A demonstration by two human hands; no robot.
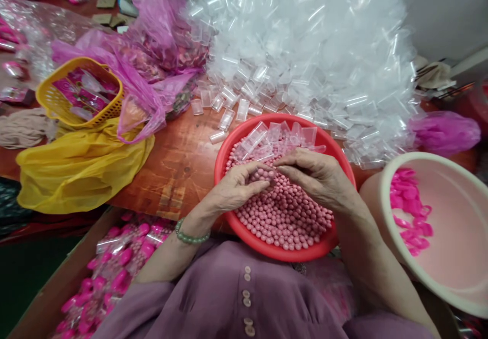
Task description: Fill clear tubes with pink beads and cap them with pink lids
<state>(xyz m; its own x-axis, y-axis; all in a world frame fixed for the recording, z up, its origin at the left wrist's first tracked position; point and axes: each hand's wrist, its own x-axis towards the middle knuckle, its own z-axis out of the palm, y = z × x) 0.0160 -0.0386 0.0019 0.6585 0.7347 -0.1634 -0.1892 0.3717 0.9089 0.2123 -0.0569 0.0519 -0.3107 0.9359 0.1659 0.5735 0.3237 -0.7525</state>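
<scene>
My left hand [231,190] is closed around a small clear plastic container [262,175] filled with pink beads, held over the red basin [347,168]. Thumb and fingers of my right hand [318,175] are pinched together at the container's right end. Whatever those fingertips grip is too small to make out. Below both hands, loose pink beads [278,224] cover the basin's bottom. Several clear containers [256,138] lie on the beads at the far side of the basin.
A large heap of clear containers [308,44] fills the table's back. Bright pink caps [409,196] sit in a white tub [389,171] at right. To the left are a yellow basket [48,92] and a yellow bag [87,171]. Filled containers [114,273] lie in a box at lower left.
</scene>
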